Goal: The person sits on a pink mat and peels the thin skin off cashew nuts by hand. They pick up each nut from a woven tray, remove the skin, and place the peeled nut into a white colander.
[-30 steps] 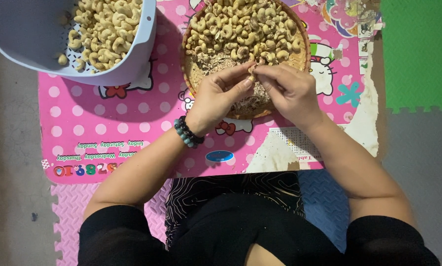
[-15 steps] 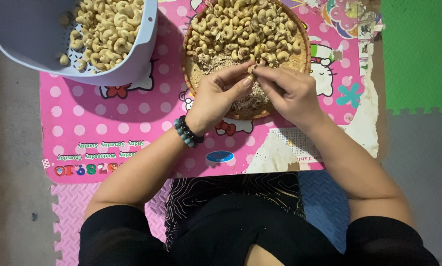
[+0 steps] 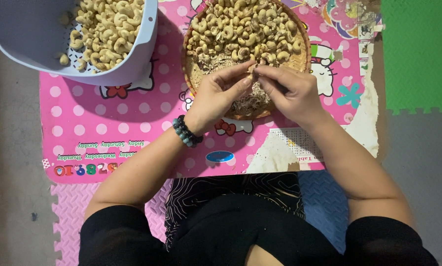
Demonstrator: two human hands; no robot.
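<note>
- A home floor used as a work spot: interlocking foam play mats (image 3: 418,54) over bare concrete (image 3: 14,162).
- A low pink, polka-dotted children's table (image 3: 107,123) holds a woven tray (image 3: 191,74) and grey plastic basket (image 3: 28,34) of cashews.

Grey floor (image 3: 14,162), green foam tile (image 3: 418,49), pink puzzle tile (image 3: 68,216), blue tile (image 3: 319,197)

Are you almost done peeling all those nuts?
Not yet. The gray bowl already holds a heap of pale cashews. Both hands, left hand and right hand, pinch one nut over the tray, where skins are piled. Many tray nuts remain.
</note>
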